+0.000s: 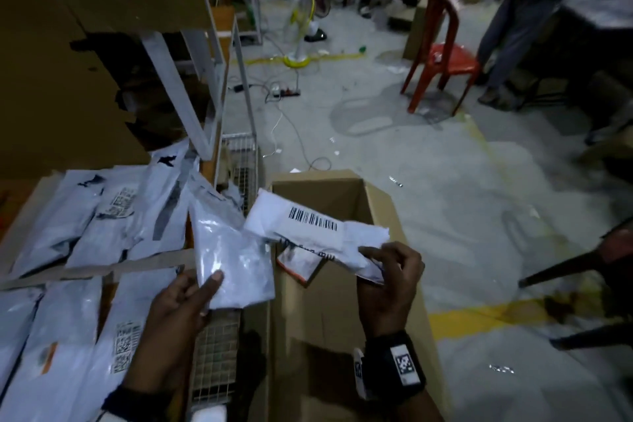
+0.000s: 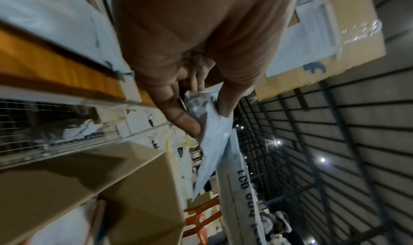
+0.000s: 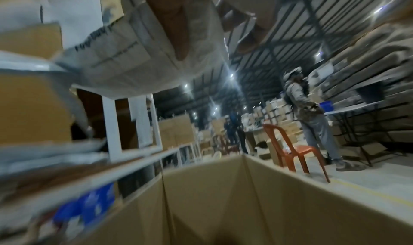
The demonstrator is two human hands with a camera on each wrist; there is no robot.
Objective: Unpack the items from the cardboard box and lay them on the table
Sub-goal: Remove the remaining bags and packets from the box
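An open cardboard box [image 1: 383, 209] stands on the floor beside the table [image 1: 20, 216]. My left hand [image 1: 191, 291] pinches a plain white plastic packet [image 1: 233, 257] between thumb and fingers, at the gap between table and box; the same packet [image 2: 214, 134] shows in the left wrist view. My right hand [image 1: 390, 271] grips a second white packet with a barcode label [image 1: 308, 223] by its right end, above the box's opening. That packet [image 3: 143, 50] fills the top of the right wrist view. Several white packets [image 1: 102, 216] lie in rows on the table.
A wire mesh basket [image 1: 219, 339] sits between table and box. A white metal frame [image 1: 191, 86] and brown cardboard [image 1: 68, 79] stand behind the table. On the floor are a yellow fan [image 1: 301, 31], cables, a red chair [image 1: 442, 58] and people standing at right.
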